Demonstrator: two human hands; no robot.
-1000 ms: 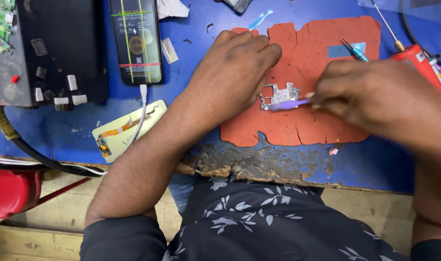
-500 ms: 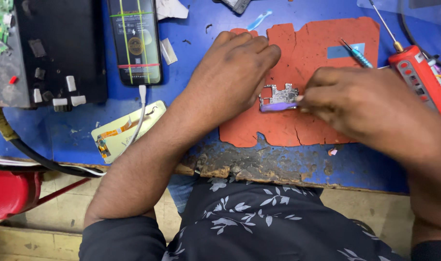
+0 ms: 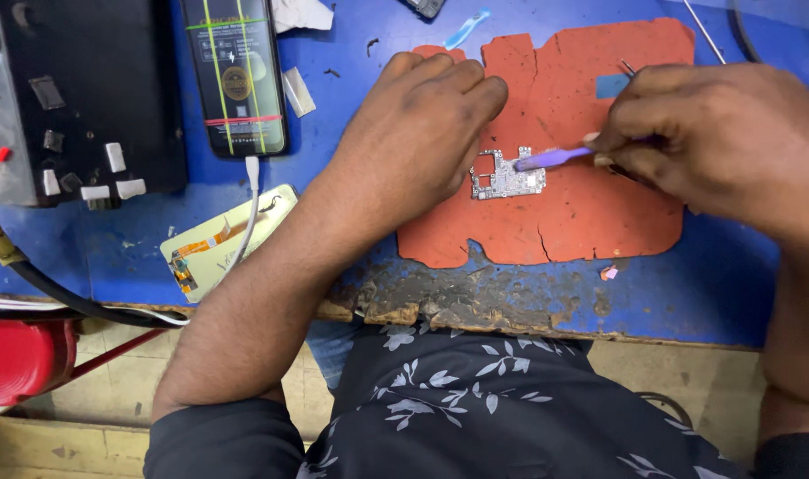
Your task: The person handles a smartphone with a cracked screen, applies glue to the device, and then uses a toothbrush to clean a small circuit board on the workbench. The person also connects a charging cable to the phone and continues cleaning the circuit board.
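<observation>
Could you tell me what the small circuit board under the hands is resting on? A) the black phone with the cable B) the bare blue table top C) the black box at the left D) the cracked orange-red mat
D: the circuit board lies on the orange-red mat, with the right hand bringing a purple tool to it and the left hand beside it.

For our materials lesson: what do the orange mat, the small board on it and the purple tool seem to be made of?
Orange mat: probably silicone or rubber, matte, with cracked, torn edges. Small board: a circuit board with shiny silver metal shields. Purple tool: likely smooth plastic; the right hand holds it on the board, the left hand steadies beside it.
</observation>
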